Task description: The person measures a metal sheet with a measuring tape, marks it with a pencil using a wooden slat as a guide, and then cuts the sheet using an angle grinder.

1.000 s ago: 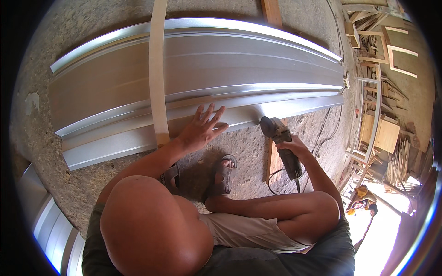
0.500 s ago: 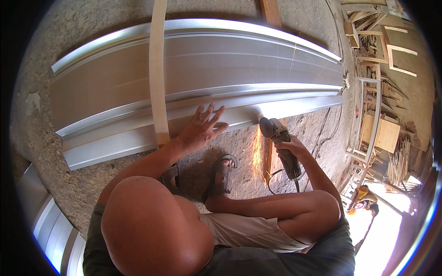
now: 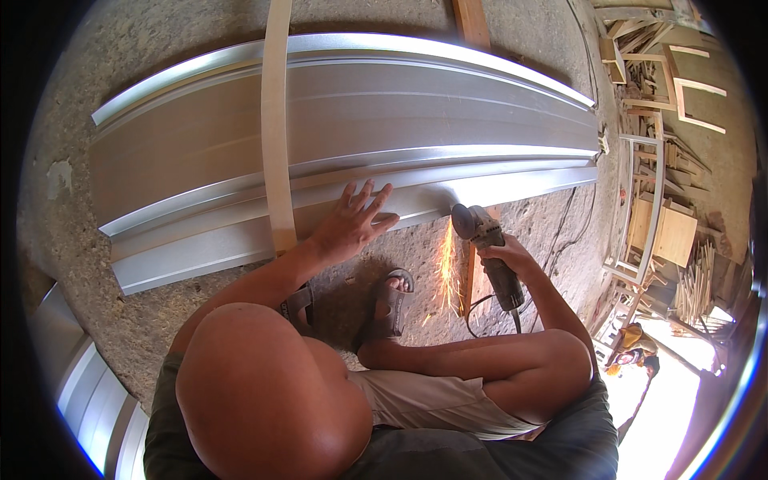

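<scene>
In my right hand (image 3: 510, 254) is an angle grinder (image 3: 494, 264), gripped around its body. Its disc (image 3: 462, 222) meets the near edge of a long folded metal sheet (image 3: 432, 108). Orange sparks (image 3: 446, 272) spray down from the disc toward the ground. My left hand (image 3: 352, 220) lies with fingers spread on the sheet's near flange, left of the grinder. A pale flat wooden strip (image 3: 274, 128) crosses over the sheet beside my left wrist. The grinder's dark cord (image 3: 472, 308) loops below its rear end.
My sandalled foot (image 3: 394, 300) rests on the rough concrete close to the sparks. A wooden beam (image 3: 470, 22) shows beyond the sheet. Wooden frames and scrap (image 3: 660, 228) are piled at the right. More metal sheets (image 3: 90, 392) lie at the lower left.
Both hands, the grinder and the metal sheet hold nearly the same places. The spray of sparks has changed shape slightly.
</scene>
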The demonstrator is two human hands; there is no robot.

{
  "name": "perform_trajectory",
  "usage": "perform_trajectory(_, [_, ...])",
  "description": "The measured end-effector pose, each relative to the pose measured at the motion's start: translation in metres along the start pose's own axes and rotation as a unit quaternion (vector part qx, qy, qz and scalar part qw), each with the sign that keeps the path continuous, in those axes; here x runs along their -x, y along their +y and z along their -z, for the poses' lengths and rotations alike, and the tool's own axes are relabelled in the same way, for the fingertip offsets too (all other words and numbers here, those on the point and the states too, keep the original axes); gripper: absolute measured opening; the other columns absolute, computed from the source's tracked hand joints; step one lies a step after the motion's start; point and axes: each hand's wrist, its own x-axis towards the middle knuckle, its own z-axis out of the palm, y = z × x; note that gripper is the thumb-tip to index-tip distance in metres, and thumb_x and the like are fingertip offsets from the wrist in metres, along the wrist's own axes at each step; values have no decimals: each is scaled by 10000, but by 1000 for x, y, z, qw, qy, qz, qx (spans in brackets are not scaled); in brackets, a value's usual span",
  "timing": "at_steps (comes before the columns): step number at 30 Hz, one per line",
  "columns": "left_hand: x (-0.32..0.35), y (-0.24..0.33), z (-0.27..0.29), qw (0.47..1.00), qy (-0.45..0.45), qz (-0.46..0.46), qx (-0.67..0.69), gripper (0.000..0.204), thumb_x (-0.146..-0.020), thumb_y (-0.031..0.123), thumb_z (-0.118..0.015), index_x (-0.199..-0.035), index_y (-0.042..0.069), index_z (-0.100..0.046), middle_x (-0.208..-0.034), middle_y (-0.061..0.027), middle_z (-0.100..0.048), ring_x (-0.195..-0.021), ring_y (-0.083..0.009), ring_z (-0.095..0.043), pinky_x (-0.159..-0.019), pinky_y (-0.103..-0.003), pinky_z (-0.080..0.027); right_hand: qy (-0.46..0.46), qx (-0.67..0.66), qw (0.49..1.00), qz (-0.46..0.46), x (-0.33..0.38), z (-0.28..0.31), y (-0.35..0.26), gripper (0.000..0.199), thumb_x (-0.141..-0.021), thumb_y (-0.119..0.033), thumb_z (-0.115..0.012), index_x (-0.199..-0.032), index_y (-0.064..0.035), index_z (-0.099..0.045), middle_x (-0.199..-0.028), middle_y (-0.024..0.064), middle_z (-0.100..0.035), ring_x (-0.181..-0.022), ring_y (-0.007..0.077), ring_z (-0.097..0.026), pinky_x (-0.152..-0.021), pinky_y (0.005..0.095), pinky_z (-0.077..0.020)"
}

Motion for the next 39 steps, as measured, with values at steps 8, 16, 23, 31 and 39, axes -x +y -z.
perform_trajectory(8, [-1,0,1,1000,2,0,-4,475,-917,249,-657,-1390,292,-647,-1592,-230,-329,-1415,-464,-408,-1139,-647,-357,-23,-31,999,27,2,-3,-4,527,-747,-295,-825,-1145,2,-648,-892,95,-685,-753,183,-684,-683,339,-571])
perform_trajectory(16, [-1,-1,4,1000,-1,-2,5,486,-912,243,-662,-1396,280,-644,-1594,-235,-327,-1413,-470,-408,-1138,-647,-356,4,-24,1000,-11,7,-6,-15,501,-759,-260,-821,-1140,7,-636,-885,95,-682,-746,191,-691,-675,340,-577])
perform_trajectory(23, [-1,0,0,1000,1,0,19,531,-903,214,-660,-1428,281,-614,-1609,-241,-298,-1419,-480,-397,-1152,-655,-331,-10,-52,999,5,-6,2,1,439,-785,-191,-784,-1149,8,-641,-913,88,-687,-753,184,-684,-685,353,-569])
perform_trajectory(31, [1,-1,4,1000,-7,1,10,494,-917,239,-659,-1410,274,-632,-1594,-244,-325,-1414,-473,-409,-1146,-651,-351,-9,-36,999,-27,-4,-1,-15,474,-776,-207,-788,-1174,9,-648,-924,95,-693,-772,193,-680,-704,339,-560])
perform_trajectory(39, [-3,0,4,1000,5,-2,20,512,-901,243,-673,-1411,269,-630,-1591,-245,-331,-1412,-472,-409,-1136,-651,-357,14,-39,999,11,-4,2,-10,447,-778,-231,-805,-1115,1,-627,-842,98,-672,-685,207,-688,-627,350,-584])
